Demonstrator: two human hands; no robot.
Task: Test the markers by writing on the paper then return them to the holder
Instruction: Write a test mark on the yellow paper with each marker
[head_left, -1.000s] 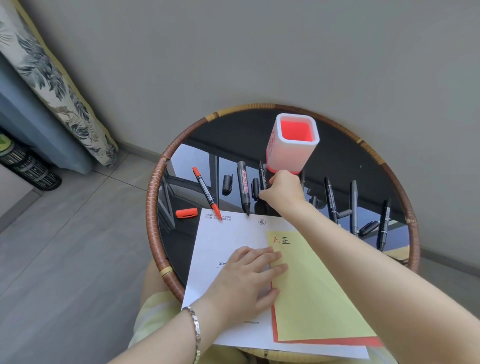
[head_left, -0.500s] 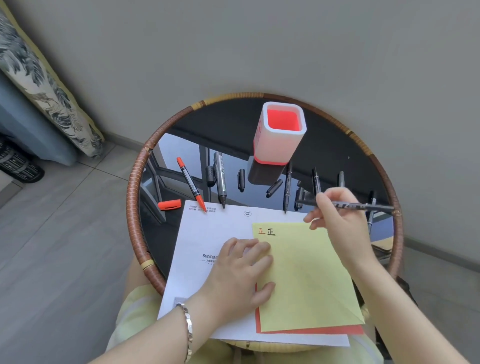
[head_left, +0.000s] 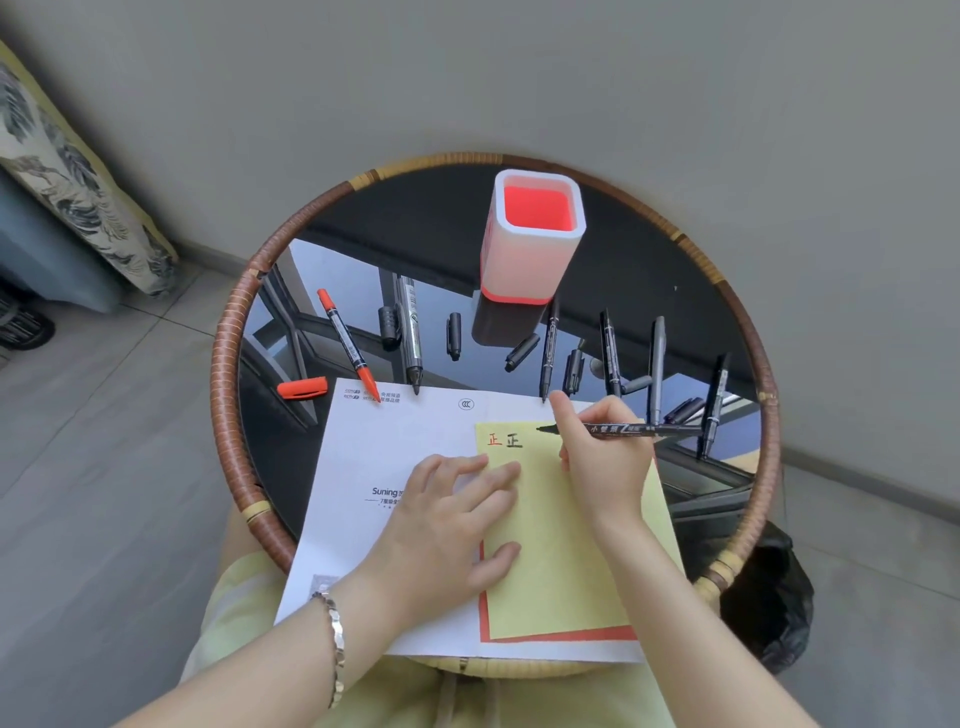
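Note:
My right hand (head_left: 602, 457) grips a thin black marker (head_left: 628, 429), its tip just above the top of the yellow paper (head_left: 566, 561), right of a red and a black written character. My left hand (head_left: 447, 525) lies flat with spread fingers on the yellow paper's left edge and the white sheet (head_left: 395, 467) under it. The white holder with a red inside (head_left: 535, 234) stands empty at the back of the round glass table (head_left: 228, 364). Several uncapped markers lie in a row behind the paper, among them an orange-tipped marker (head_left: 347, 343) and a thick grey one (head_left: 409, 332).
Loose caps lie among the markers, an orange cap (head_left: 302, 387) at the left. The table's woven rim rises around the glass. A grey wall stands close behind. A patterned cushion (head_left: 78, 171) is at far left and a black bag (head_left: 769, 597) at lower right.
My right hand left the spot by the holder, picked a thin black marker from the right side, and brought it leftward, tip now over the yellow paper. My left hand stayed on the paper.

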